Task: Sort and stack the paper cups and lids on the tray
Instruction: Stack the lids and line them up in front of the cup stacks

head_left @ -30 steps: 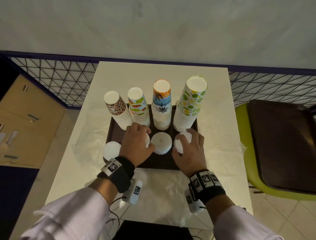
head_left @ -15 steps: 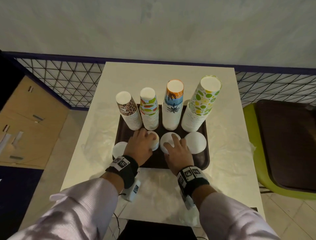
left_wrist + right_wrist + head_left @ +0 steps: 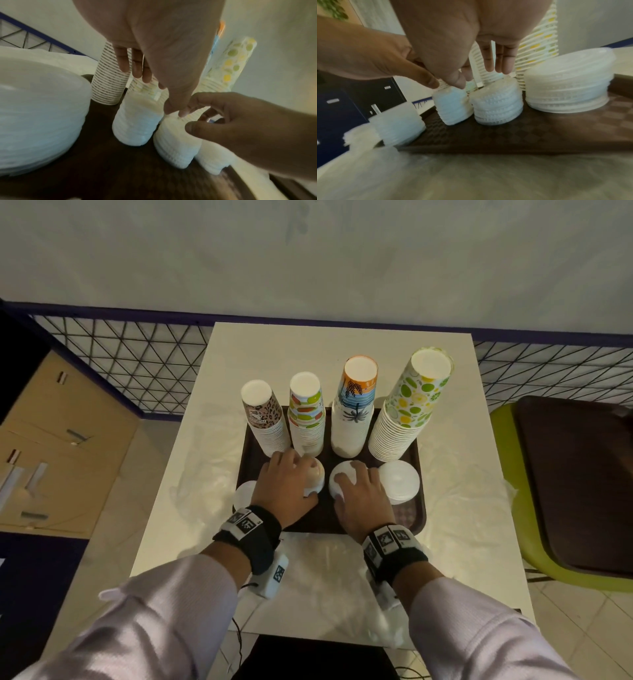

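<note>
Both hands rest palm-down on lid stacks, fingers fairly straight, nothing pinched that we can confirm. Left hand covers the second lid stack, fingertips draped over its top; right hand lies on the third lid stack with fingers reaching over the far edge. Whether the thumbs clamp the stack sides we cannot tell; the wrist views are blurred there.

Near row on the brown tray: four white lid stacks in all, with the first lid stack at the left front corner and the widest lid stack on the right, neither touched. Far row: four upside-down cup towers, leopard cups, striped cups, palm cups, citrus cups, each roughly behind one lid stack. Tray sits on the white table.

We judge sorting near done, and the step in hand is squaring the two middle lid stacks. To do it well:
- press straight down, light, so lids nest and do not skew
- steady the sides with thumb and fingers, nudge each stack in line with its tower
- keep knuckles clear of the striped and palm towers just beyond the fingertips; both are tall and probably tippy
- lift hands vertically, since lids may cling and ride up
</note>
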